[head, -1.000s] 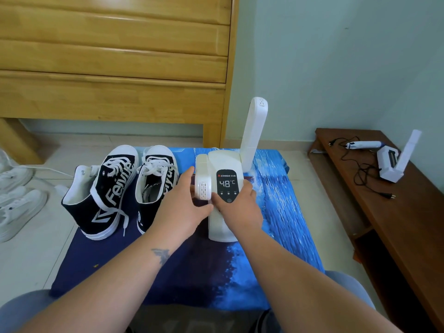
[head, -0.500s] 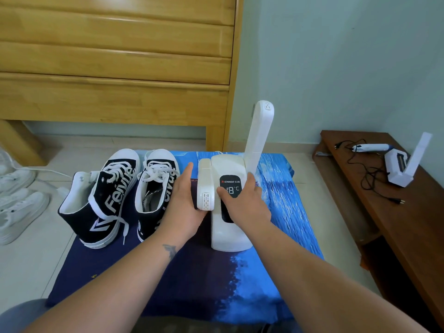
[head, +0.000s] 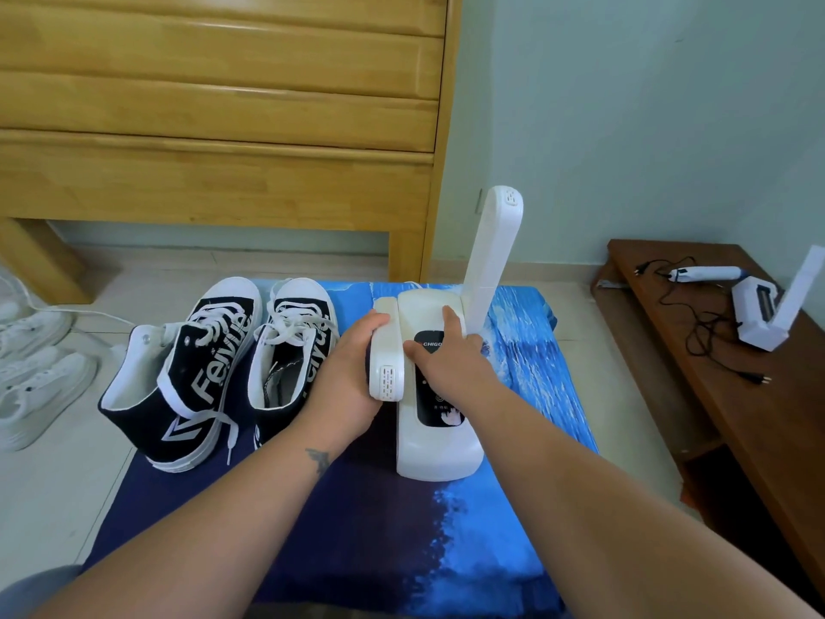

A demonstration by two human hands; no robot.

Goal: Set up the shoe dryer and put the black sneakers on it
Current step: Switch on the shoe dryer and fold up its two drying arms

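Note:
A white shoe dryer [head: 439,444] with a black control panel lies on a blue mat [head: 531,520]. Its right arm [head: 491,256] stands raised; its left arm [head: 385,355] lies folded flat beside the body. My left hand [head: 346,373] wraps around that folded left arm from the left side. My right hand [head: 448,359] presses flat on the top of the body and covers the upper panel. Two black high-top sneakers with white laces, the left one [head: 178,377] and the right one [head: 290,355], stand side by side on the mat to the left of the dryer.
A wooden bed frame [head: 223,127] rises behind the mat. White sneakers [head: 35,373] lie on the tiled floor at far left. At right, a low brown bench [head: 736,395] carries a second white dryer [head: 768,310], a white tool and a black cord.
My right hand slid up over the panel, hiding the temperature display. My left hand closed further around the folded left arm. The camera moved closer.

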